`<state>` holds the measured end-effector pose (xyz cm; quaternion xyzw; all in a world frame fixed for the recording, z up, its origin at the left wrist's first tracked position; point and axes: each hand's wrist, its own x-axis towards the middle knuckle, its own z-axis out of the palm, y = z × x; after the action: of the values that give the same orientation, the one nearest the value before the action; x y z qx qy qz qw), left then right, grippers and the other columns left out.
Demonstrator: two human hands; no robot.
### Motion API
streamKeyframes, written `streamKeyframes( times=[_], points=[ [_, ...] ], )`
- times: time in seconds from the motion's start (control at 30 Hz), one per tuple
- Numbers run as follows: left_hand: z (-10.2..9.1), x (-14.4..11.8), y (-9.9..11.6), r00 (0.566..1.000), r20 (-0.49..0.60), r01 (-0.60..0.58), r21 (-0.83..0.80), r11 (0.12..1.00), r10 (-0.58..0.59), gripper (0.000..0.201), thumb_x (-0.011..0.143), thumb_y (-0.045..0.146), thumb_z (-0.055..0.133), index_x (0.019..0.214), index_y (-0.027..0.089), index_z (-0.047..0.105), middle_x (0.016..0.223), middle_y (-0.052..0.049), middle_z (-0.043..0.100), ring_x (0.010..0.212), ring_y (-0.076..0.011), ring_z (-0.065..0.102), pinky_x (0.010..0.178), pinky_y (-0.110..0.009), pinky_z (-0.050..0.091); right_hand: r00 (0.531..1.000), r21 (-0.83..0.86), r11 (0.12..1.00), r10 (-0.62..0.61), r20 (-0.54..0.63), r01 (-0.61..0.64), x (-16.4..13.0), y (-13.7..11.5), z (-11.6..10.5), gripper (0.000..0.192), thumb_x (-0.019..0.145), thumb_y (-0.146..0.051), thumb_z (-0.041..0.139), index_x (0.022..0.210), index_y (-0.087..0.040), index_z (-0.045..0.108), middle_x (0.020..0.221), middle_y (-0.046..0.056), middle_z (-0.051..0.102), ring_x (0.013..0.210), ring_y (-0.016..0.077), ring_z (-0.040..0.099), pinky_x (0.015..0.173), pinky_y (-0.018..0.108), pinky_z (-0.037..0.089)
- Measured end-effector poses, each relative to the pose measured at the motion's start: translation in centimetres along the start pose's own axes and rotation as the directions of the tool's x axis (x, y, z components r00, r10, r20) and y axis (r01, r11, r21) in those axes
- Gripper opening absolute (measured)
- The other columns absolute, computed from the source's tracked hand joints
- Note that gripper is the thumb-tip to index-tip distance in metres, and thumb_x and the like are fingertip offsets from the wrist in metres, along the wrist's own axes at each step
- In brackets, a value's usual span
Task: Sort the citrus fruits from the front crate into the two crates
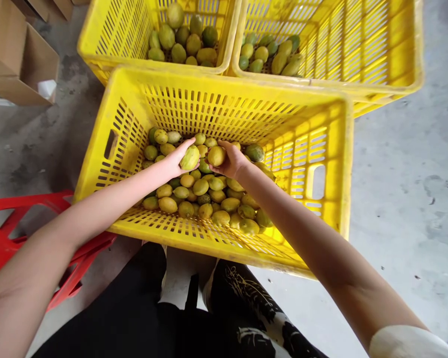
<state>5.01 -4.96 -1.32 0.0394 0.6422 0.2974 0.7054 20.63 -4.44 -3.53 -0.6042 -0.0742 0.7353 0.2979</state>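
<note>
My left hand [174, 159] is closed round a yellow-green lemon [189, 158], thumb along its top. Just to the right, a yellow lemon [216, 156] sits in the curled fingers of my right hand [233, 162]. Both hands are inside a yellow slatted plastic crate [224, 102], over a heap of lemons [200, 187] that covers part of its floor. Colours in the heap run from yellow to dark green, and one small fruit [203, 199] is dark and rough. My hands and forearms hide part of the heap.
Two more yellow crates stand against the far side: the left one [115, 37] and the right one [358, 44], both with fruit inside. A red plastic stool [7, 214] is at the left, and an open cardboard box [39, 64] lies behind it on the concrete floor [406, 199].
</note>
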Motion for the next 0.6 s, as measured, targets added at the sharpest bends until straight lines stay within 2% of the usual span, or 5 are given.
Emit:
streamKeyframes(
  times=[0.13, 0.2, 0.33, 0.47, 0.6],
  points=[
    [0.3, -0.6, -0.2, 0.991, 0.040, -0.127, 0.047, 0.991, 0.125, 0.023, 0.110, 0.016, 0.076, 0.090, 0.019, 0.065, 0.077, 0.002, 0.068, 0.072, -0.0118, 0.061, 0.075, -0.024, 0.054, 0.999, -0.014, 0.999, -0.042, -0.003, 0.042, -0.5, 0.1, 0.2, 0.003, 0.107, -0.027, 0.067, 0.105, -0.025, 0.065, 0.080, -0.004, 0.063, 0.066, 0.0134, 0.059, 0.053, 0.021, 0.053],
    [0.3, -0.7, -0.3, 0.994, 0.010, -0.107, 0.056, 0.993, 0.107, 0.025, 0.109, 0.013, 0.076, 0.087, 0.019, 0.065, 0.076, 0.002, 0.067, 0.071, -0.0113, 0.061, 0.073, -0.023, 0.053, 0.999, -0.014, 0.999, -0.033, 0.011, 0.033, -0.7, 0.2, 0.3, 0.003, 0.106, -0.021, 0.066, 0.107, -0.024, 0.066, 0.080, -0.003, 0.063, 0.067, 0.0129, 0.059, 0.052, 0.019, 0.051],
    [0.1, 0.0, -0.2, 0.998, -0.053, -0.022, -0.031, 0.999, 0.020, 0.025, 0.118, 0.029, 0.063, 0.095, 0.019, 0.066, 0.075, 0.000, 0.066, 0.067, -0.0135, 0.063, 0.073, -0.025, 0.059, 1.000, -0.015, 1.000, -0.009, -0.016, 0.009, -0.5, 0.2, 0.2, 0.005, 0.109, -0.025, 0.063, 0.107, -0.022, 0.066, 0.084, 0.002, 0.068, 0.072, 0.0153, 0.064, 0.058, 0.022, 0.055],
    [-0.4, 1.3, -0.3, 0.995, -0.004, 0.094, -0.098, 0.991, -0.095, 0.042, 0.123, 0.041, 0.037, 0.112, 0.020, 0.072, 0.072, -0.005, 0.069, 0.059, -0.0184, 0.065, 0.055, -0.026, 0.057, 0.999, -0.014, 0.999, 0.030, -0.037, -0.031, 0.0, 0.1, -0.1, 0.025, 0.113, -0.041, 0.053, 0.111, -0.023, 0.070, 0.089, 0.008, 0.073, 0.076, 0.0191, 0.069, 0.056, 0.024, 0.054],
    [-0.9, 1.7, -0.4, 0.988, 0.049, 0.153, -0.100, 0.983, -0.149, 0.039, 0.121, 0.051, 0.046, 0.117, 0.021, 0.071, 0.074, -0.006, 0.071, 0.060, -0.0207, 0.067, 0.054, -0.027, 0.058, 0.999, 0.008, 0.999, 0.036, -0.030, -0.036, 0.1, 0.0, -0.2, 0.032, 0.115, -0.034, 0.040, 0.118, -0.026, 0.071, 0.091, 0.010, 0.075, 0.075, 0.0210, 0.070, 0.047, 0.023, 0.042]
  ],
)
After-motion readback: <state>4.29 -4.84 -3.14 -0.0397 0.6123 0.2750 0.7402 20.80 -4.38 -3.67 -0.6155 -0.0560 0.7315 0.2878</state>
